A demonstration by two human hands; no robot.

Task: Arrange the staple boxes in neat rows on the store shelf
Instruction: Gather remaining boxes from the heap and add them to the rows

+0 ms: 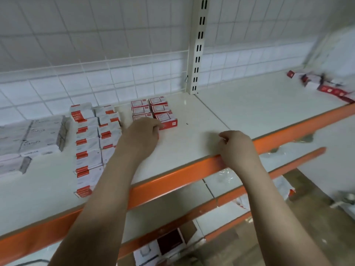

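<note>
A: Left hand (143, 131) curls on the front red staple box (166, 120) on the shelf (192, 150); right hand (237, 146) rests loosely curled, empty.

B: Push too hard and it likely skews the rows behind.

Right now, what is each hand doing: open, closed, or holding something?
Left hand: fingers curled against the front red staple box; an actual grip cannot be told.
Right hand: loosely curled, holding nothing, resting on the shelf edge.

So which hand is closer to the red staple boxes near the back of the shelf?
Left. The left hand touches the red staple boxes at their front edge; the right hand is apart, at the shelf's orange edge.
</note>
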